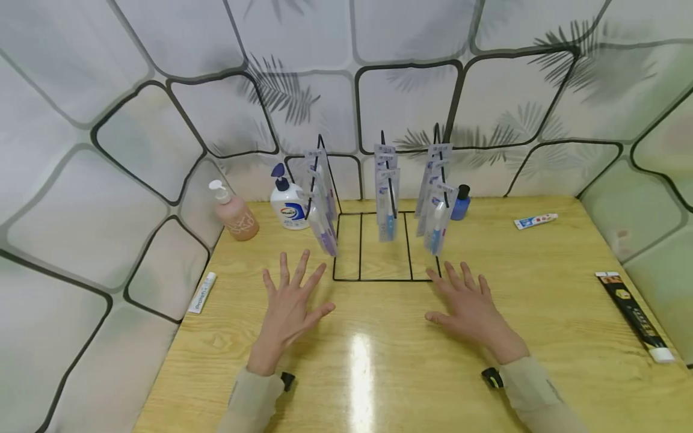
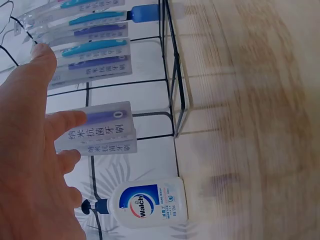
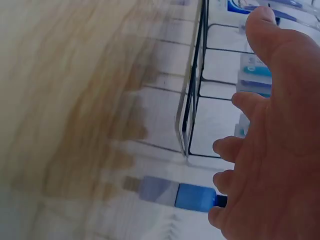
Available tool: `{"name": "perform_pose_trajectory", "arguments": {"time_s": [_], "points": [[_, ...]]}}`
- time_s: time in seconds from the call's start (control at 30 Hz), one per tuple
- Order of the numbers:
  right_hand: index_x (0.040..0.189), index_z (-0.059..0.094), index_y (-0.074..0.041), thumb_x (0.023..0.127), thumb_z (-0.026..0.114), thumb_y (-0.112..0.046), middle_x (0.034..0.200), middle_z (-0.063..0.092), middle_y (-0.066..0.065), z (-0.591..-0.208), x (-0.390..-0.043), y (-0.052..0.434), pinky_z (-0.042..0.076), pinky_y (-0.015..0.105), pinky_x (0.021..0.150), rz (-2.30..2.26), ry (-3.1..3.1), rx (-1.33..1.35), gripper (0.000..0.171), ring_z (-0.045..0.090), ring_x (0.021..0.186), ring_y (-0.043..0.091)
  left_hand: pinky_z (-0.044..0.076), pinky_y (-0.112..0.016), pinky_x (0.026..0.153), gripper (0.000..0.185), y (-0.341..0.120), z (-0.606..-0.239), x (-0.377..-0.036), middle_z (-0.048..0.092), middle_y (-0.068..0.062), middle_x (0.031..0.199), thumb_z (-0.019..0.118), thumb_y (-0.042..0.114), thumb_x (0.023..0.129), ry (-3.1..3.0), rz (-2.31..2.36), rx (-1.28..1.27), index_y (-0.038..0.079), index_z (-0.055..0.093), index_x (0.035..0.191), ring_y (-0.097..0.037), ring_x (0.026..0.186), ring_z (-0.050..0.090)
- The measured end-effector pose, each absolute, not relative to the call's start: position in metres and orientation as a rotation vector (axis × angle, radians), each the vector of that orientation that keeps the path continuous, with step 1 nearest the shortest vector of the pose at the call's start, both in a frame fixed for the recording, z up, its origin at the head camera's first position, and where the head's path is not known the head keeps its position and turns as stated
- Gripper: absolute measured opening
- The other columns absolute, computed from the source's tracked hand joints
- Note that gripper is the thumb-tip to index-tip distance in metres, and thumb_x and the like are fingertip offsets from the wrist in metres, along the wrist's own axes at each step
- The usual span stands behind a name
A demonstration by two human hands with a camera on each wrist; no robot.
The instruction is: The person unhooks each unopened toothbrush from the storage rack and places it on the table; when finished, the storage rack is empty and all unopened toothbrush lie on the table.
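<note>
My left hand (image 1: 288, 310) is spread with straight fingers in front of the rack's left side, holding nothing. On the other side my right hand (image 1: 470, 307) spreads the same way near the rack's front right corner, also holding nothing. Between and beyond them stands a black wire rack (image 1: 384, 280). From its hooks hang packaged toothbrushes in three rows: a left row (image 1: 323, 231), a middle row (image 1: 387, 210) and a right row (image 1: 435, 222). In the left wrist view, toothbrush packs (image 2: 102, 125) show behind the fingers, though the hand covers part of them.
Behind left stand a pink pump bottle (image 1: 237, 216) and a white Walch hand-wash bottle (image 1: 289, 204). A small blue bottle (image 1: 461, 204) stands right of the rack. Toothpaste tubes lie about: a white one (image 1: 203, 293), a small one (image 1: 536, 221) and a black one (image 1: 633, 313). Patterned fabric walls (image 1: 303, 108) enclose the table.
</note>
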State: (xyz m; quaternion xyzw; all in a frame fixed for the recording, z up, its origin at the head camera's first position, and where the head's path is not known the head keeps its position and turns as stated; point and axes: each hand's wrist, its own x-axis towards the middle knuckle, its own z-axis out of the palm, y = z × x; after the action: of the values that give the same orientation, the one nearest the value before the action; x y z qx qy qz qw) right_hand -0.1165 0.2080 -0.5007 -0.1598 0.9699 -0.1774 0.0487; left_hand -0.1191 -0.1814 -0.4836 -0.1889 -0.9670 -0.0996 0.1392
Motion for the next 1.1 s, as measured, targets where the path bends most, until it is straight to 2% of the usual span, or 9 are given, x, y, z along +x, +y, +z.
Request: {"name": "perform_pose_trajectory", "arguments": {"time_s": [0.2,0.33,0.43,0.53,0.67,0.77,0.83,0.93,1.1], "points": [[0.162,0.03,-0.026,0.091,0.065,-0.059,0.167,0.019,0.026,-0.506,-0.127,0.194,0.01,0.079,0.113,-0.55,2.901,-0.584,0.085,0.009,0.153,0.056,0.012,-0.089,0.103,0.095,-0.181,-0.483,-0.121,0.017,-0.009,0.172,0.011,0.087,0.089,-2.778,-0.322,-0.551,0.028,0.043,0.156,-0.057,0.153,0.006],[0.161,0.032,-0.025,0.093,0.064,-0.058,0.167,0.018,0.028,-0.509,-0.131,0.191,0.012,0.079,0.114,-0.508,2.859,-0.591,0.082,0.011,0.152,0.056,0.014,-0.086,0.107,0.094,-0.179,-0.482,-0.122,0.02,-0.011,0.171,0.012,0.086,0.091,-2.742,-0.354,-0.56,0.025,0.045,0.155,-0.054,0.154,0.007],[0.161,0.033,-0.025,0.093,0.064,-0.056,0.167,0.017,0.029,-0.509,-0.132,0.191,0.014,0.079,0.114,-0.467,2.837,-0.577,0.081,0.013,0.151,0.058,0.022,-0.081,0.11,0.091,-0.177,-0.481,-0.126,0.032,-0.015,0.166,0.016,0.081,0.095,-2.624,-0.361,-0.594,0.018,0.05,0.151,-0.05,0.153,0.021],[0.161,0.033,-0.024,0.093,0.067,-0.053,0.166,0.017,0.029,-0.508,-0.133,0.191,0.015,0.079,0.113,-0.465,2.822,-0.567,0.081,0.015,0.15,0.059,0.036,-0.073,0.108,0.082,-0.174,-0.477,-0.134,0.047,-0.019,0.156,0.028,0.073,0.1,-2.439,-0.403,-0.641,0.009,0.056,0.143,-0.047,0.144,0.042],[0.161,0.03,-0.025,0.092,0.07,-0.05,0.167,0.015,0.029,-0.507,-0.133,0.191,0.013,0.079,0.113,-0.463,2.8,-0.556,0.084,0.014,0.15,0.059,0.05,-0.062,0.097,0.066,-0.172,-0.469,-0.149,0.057,-0.021,0.146,0.049,0.058,0.102,-2.24,-0.563,-0.647,0.002,0.061,0.134,-0.043,0.125,0.06],[0.162,0.028,-0.025,0.091,0.071,-0.049,0.168,0.013,0.028,-0.507,-0.132,0.191,0.011,0.08,0.113,-0.463,2.783,-0.549,0.086,0.012,0.151,0.058,0.052,-0.056,0.095,0.051,-0.169,-0.46,-0.158,0.058,-0.021,0.144,0.066,0.041,0.098,-2.163,-0.745,-0.605,0.0,0.063,0.129,-0.042,0.121,0.063],[0.162,0.028,-0.025,0.091,0.072,-0.048,0.168,0.012,0.029,-0.507,-0.132,0.191,0.011,0.08,0.113,-0.466,2.775,-0.548,0.087,0.012,0.151,0.059,0.051,-0.055,0.098,0.041,-0.167,-0.454,-0.164,0.058,-0.021,0.144,0.073,0.024,0.094,-2.122,-0.87,-0.576,0.0,0.065,0.125,-0.041,0.124,0.061],[0.162,0.028,-0.025,0.091,0.072,-0.048,0.168,0.011,0.029,-0.507,-0.133,0.19,0.01,0.08,0.113,-0.47,2.768,-0.545,0.087,0.011,0.151,0.059,0.049,-0.054,0.102,0.031,-0.164,-0.446,-0.173,0.056,-0.023,0.143,0.074,0.003,0.088,-2.062,-1.037,-0.556,-0.001,0.067,0.118,-0.041,0.13,0.056],[0.162,0.027,-0.026,0.091,0.072,-0.047,0.168,0.01,0.028,-0.506,-0.133,0.19,0.01,0.08,0.113,-0.476,2.761,-0.536,0.086,0.01,0.151,0.058,0.052,-0.049,0.099,0.016,-0.162,-0.441,-0.188,0.059,-0.021,0.14,0.064,-0.01,0.088,-2.014,-1.362,-0.499,-0.003,0.067,0.102,-0.04,0.131,0.056]]}}
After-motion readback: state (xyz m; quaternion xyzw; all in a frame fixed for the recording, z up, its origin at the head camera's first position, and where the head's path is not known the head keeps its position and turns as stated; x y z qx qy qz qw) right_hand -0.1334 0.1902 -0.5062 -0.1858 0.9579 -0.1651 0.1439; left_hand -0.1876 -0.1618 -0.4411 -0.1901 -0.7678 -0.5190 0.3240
